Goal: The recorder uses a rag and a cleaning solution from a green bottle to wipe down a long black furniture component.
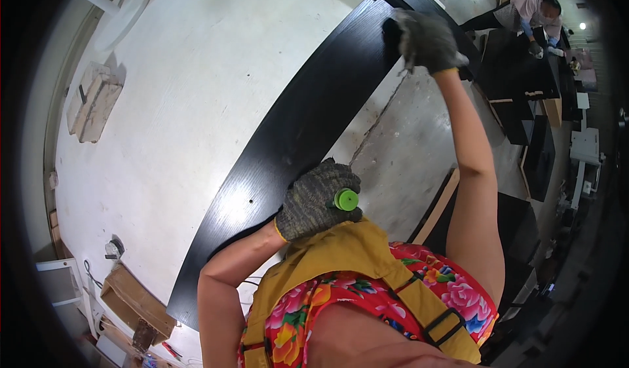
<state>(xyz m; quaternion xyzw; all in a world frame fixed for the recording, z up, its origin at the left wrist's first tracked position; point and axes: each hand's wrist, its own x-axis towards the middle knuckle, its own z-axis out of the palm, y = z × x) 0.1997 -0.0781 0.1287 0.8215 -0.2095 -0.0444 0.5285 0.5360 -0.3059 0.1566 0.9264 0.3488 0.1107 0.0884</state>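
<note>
A long black wood-grain panel runs diagonally across the white worktable. My left hand, in a dark grey knit glove, is closed around something with a round green cap, seemingly a small bottle; its body is hidden by the fingers. This hand rests by the panel's near edge, close to my apron. At the panel's far end is my right hand, gloved too and smeared by motion. A dark patch shows at its fingers, but I cannot tell whether it holds anything.
A wrapped block lies on the table's left side. Nearer me are a cardboard box, scissors and a tape roll. Black panels are stacked at the right, where another person bends over them.
</note>
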